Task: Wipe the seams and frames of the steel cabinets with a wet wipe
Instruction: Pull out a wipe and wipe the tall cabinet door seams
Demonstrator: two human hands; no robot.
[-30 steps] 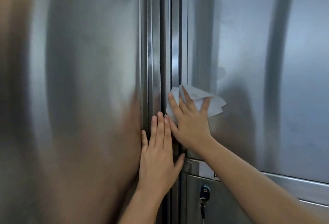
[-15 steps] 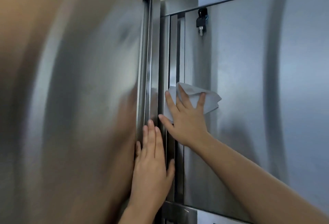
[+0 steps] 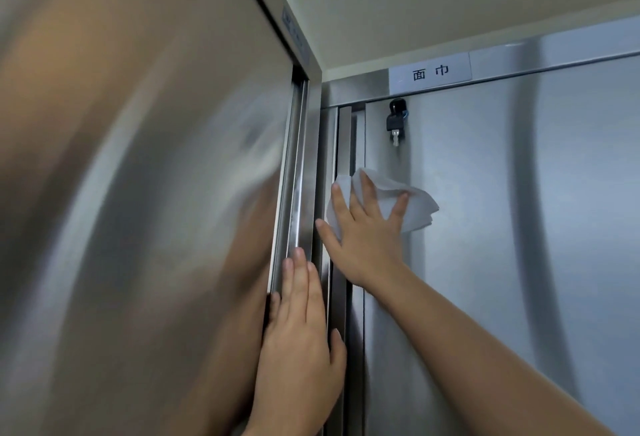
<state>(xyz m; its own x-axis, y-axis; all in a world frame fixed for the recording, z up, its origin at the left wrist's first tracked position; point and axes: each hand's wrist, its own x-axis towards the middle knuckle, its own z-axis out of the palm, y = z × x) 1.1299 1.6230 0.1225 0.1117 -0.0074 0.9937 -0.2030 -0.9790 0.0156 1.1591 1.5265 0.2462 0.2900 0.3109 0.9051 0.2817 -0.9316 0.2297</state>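
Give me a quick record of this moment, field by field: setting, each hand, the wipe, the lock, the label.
setting: corner where two steel cabinets meet, ceiling above
left hand: flat, fingers up, on the left cabinet's frame, holding nothing
right hand: fingers spread, pressing the wet wipe on the right cabinet door by the vertical seam
wet wipe: white, folded, sticking out right of the fingers
lock: black key hanging near the door's top left
label: on top frame, two printed characters

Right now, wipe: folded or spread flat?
Folded. The wet wipe shows stacked layered edges at its right side under the right hand.
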